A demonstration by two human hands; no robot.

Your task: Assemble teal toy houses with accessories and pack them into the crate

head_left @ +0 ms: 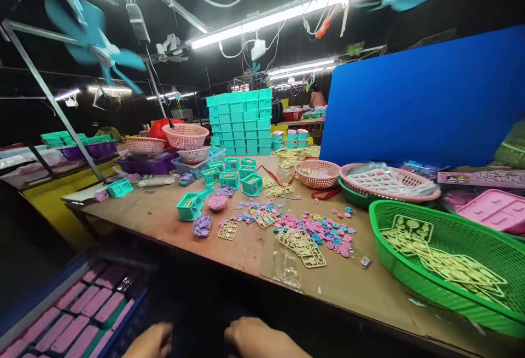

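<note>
Resting low at frame bottom: left hand (150, 341) and right hand (256, 339), grip unclear, holding nothing visible. Lying just left of hands: crate (24, 314) holding pink boxes (82, 314). Sitting farther on table (246, 248): green basket (504, 322) carrying cream sprues (443, 262); beyond, teal bins (240, 123) stacking.

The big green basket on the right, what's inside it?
The green basket holds a loose pile of pale yellow plastic part frames. Whatever lies beneath that pile is covered.
</note>
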